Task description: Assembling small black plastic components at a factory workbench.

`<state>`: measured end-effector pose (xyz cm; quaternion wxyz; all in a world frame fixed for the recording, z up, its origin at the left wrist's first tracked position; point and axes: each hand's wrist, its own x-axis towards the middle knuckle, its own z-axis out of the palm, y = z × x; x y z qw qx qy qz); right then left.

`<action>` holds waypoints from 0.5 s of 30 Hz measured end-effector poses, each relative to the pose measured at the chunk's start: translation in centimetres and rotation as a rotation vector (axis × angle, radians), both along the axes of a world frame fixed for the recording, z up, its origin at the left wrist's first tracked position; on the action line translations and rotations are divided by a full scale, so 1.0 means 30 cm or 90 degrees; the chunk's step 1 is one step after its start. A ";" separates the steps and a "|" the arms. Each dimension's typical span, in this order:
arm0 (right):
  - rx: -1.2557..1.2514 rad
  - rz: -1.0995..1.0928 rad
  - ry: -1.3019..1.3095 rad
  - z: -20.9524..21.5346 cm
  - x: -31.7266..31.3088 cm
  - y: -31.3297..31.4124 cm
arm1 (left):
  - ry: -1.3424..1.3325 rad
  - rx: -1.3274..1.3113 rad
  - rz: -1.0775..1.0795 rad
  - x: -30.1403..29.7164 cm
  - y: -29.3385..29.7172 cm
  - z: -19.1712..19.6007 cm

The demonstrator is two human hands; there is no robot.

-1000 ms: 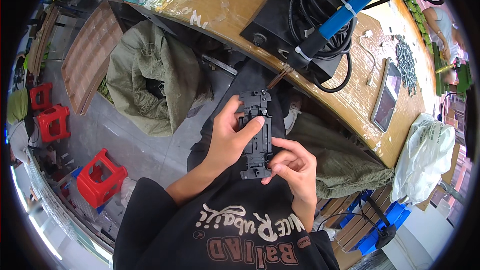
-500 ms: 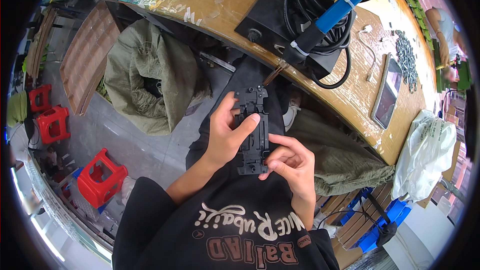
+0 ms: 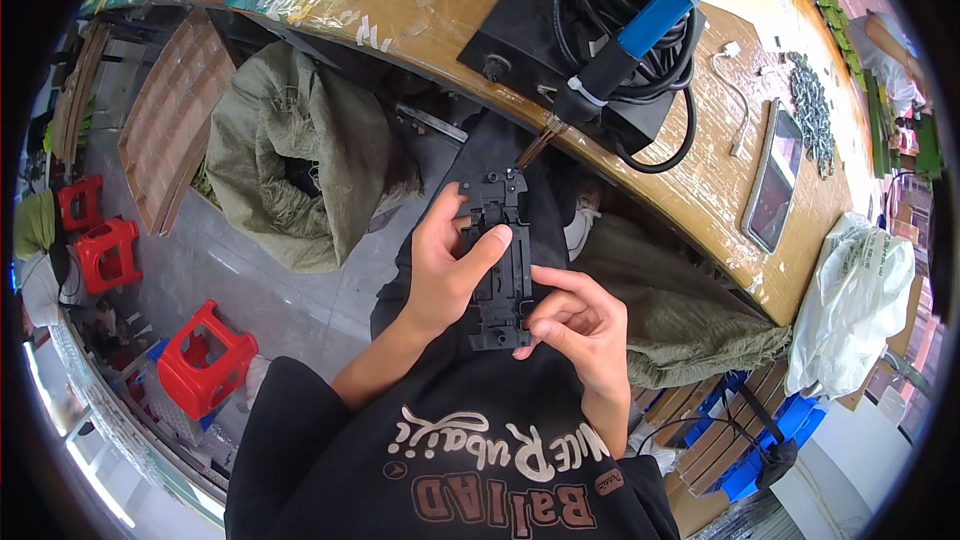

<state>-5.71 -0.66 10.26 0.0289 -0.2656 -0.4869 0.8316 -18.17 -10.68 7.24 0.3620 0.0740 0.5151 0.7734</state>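
A long black moulded plastic part (image 3: 512,285) with slots, posts and notched ends is held upright lengthwise above my lap. My left hand (image 3: 450,255) grips its left side, with the thumb pressed on its top face. At its near right edge, my right hand (image 3: 585,325) has curled fingers against it; whether a small piece sits between those fingertips is hidden. Just beyond the far end, the metal tip of a blue and black corded hand tool (image 3: 640,30) points down at the part's far right corner. Contact there cannot be made out.
The tool lies across a black box (image 3: 500,40) with coiled cable at the table edge (image 3: 420,0). A phone (image 3: 775,180), a heap of small dark metal pieces (image 3: 812,110) and a white bag (image 3: 850,300) are right. A green sack (image 3: 300,160) and red stools (image 3: 205,360) stand left.
The plastic part and both hands have shifted very slightly left. The table and the tool appear a little further left and up in the picture. Both grips look the same.
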 end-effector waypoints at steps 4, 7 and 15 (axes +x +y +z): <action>-0.009 -0.001 0.004 -0.002 0.002 0.008 | 0.009 -0.012 0.005 0.005 0.008 0.002; -0.031 0.023 0.005 -0.007 0.007 0.013 | 0.005 -0.004 0.004 0.002 0.008 0.002; -0.010 0.008 0.005 -0.011 -0.001 0.009 | 0.018 -0.023 0.008 0.000 0.004 -0.004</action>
